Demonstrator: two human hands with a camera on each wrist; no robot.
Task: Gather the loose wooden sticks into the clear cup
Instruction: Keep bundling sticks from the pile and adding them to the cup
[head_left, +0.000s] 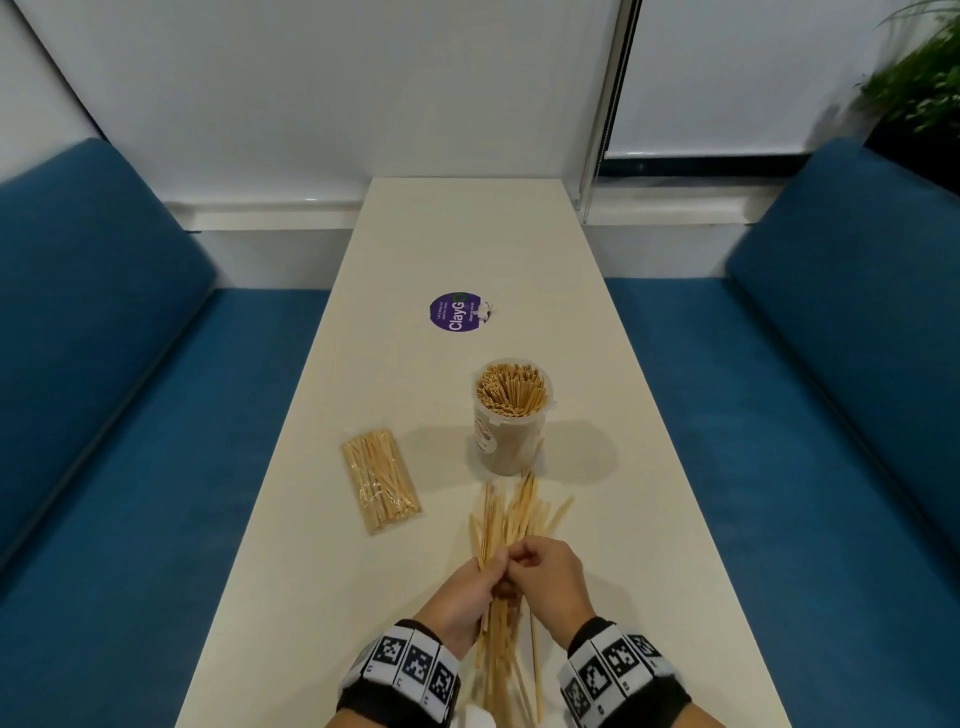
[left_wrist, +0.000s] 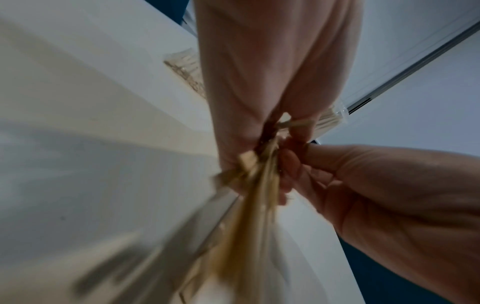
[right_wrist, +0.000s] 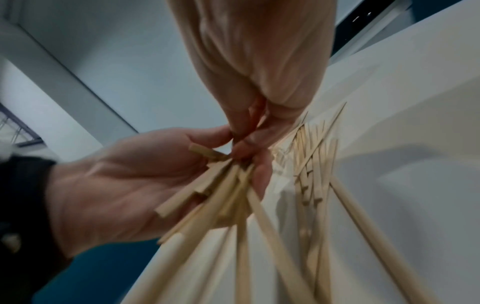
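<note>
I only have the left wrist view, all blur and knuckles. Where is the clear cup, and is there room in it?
Observer: The clear cup stands upright just beyond the loose sticks, already packed with sticks.
Operator: Anything else on the table?
Observer: A sealed packet of sticks lies left of the cup, apart from it.
Operator: Which hand has the bundle?
Observer: The left hand grips it; the right hand pinches sticks beside it.
</note>
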